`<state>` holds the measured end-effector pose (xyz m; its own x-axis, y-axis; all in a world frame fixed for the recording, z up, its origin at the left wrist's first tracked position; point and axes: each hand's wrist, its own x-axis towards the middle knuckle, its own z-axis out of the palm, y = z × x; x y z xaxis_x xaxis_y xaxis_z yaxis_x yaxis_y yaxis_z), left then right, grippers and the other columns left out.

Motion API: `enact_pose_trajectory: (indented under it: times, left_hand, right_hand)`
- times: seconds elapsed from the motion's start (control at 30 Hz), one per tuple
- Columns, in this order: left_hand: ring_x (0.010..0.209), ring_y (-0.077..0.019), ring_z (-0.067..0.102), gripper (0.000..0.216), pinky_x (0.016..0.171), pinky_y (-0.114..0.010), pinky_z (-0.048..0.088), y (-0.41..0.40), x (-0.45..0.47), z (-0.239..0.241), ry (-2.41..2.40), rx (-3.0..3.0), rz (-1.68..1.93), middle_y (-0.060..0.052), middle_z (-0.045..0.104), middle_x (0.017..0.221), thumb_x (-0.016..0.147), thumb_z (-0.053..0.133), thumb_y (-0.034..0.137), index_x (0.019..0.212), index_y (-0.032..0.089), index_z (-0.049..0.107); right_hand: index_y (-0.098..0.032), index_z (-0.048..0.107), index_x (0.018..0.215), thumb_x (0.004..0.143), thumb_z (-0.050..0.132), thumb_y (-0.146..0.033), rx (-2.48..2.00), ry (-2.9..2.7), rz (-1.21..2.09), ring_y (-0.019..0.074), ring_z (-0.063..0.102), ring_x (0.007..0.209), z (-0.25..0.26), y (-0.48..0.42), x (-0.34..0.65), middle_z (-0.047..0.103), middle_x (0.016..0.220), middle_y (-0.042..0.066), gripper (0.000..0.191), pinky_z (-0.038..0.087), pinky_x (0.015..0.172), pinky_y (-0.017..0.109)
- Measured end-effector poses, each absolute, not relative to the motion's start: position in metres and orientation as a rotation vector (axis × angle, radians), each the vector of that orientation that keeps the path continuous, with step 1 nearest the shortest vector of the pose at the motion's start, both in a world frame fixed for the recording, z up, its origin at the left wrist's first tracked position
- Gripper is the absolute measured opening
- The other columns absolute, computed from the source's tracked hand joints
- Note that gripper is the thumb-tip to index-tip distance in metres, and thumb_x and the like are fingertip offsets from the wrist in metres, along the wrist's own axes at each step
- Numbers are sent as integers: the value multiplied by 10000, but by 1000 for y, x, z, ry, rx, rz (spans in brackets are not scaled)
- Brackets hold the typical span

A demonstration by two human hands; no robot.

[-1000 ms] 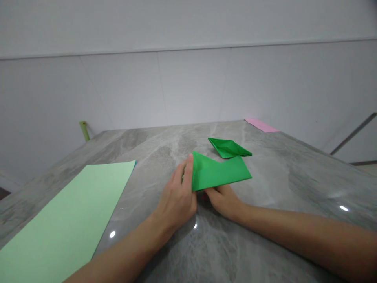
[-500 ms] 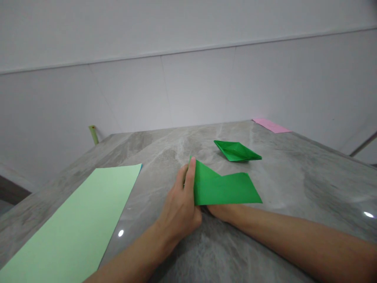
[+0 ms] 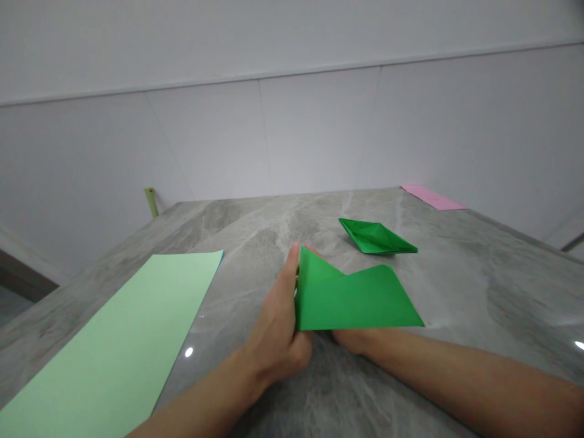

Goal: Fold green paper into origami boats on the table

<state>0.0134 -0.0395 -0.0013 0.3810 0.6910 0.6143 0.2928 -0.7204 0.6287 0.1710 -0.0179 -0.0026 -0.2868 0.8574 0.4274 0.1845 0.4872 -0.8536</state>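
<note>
A folded green paper (image 3: 351, 298) is held above the table, with a notch in its upper edge. My left hand (image 3: 280, 322) grips it at its left edge, fingers pointing up along the side and the thumb low. My right hand (image 3: 349, 339) reaches in from the right behind and below the same paper, which hides most of it, fingers included. A fingertip shows over the paper's top left corner; whose hand it belongs to is unclear. Behind the paper, a folded green paper boat (image 3: 376, 238) rests on the table.
A stack of light green sheets (image 3: 123, 334) lies at the left of the grey marbled table (image 3: 255, 228). Pink paper (image 3: 433, 198) lies at the far right corner, close to the wall (image 3: 314, 140). A yellow-green strip (image 3: 151, 202) stands out past the far left corner.
The held paper has come slightly nearer and lower. My left fingers have shifted from its front face to its left edge, and a fingertip now shows behind the top corner. The camera view has shifted slightly.
</note>
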Motion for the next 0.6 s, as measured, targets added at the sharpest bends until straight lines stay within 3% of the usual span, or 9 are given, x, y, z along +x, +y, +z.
enact_pose_trajectory:
  times: [0.13, 0.23, 0.43, 0.6]
  left_hand:
    - [1071, -243, 636, 784, 848, -386, 552, -41, 17, 4, 805, 2005, 1298, -151, 489, 1421, 871, 475, 183, 1544, 225, 74]
    - [1067, -224, 636, 702, 887, -394, 542, -35, 18, 3, 785, 1785, 1286, -97, 564, 1352, 895, 474, 198, 1521, 255, 160]
    - [852, -206, 682, 798, 739, -401, 583, -21, 14, -4, 733, 1407, 1198, -34, 674, 1170, 774, 451, 144, 1511, 304, 189]
    - [901, -241, 689, 906, 747, -409, 588, -19, 14, 3, 753, 1162, 1079, -80, 671, 1188, 644, 452, 108, 1512, 215, 215]
  right_hand:
    - [-240, 614, 1196, 939, 450, -382, -778, -1811, 637, 268, 589, 1118, -11, -15, 177, 673, 1116, 91, 336, 443, 1013, 443]
    - [-245, 569, 1251, 944, 456, -318, -782, -1785, 551, 260, 563, 1137, -13, -12, 181, 634, 1172, 91, 335, 404, 1035, 446]
    - [-237, 638, 1070, 923, 483, -248, -854, -1746, 585, 241, 594, 974, -13, -3, 183, 640, 1019, 56, 214, 479, 883, 400]
    - [-222, 670, 993, 879, 504, -196, -872, -1778, 585, 238, 593, 971, -12, 2, 187, 648, 1030, 55, 203, 476, 876, 396]
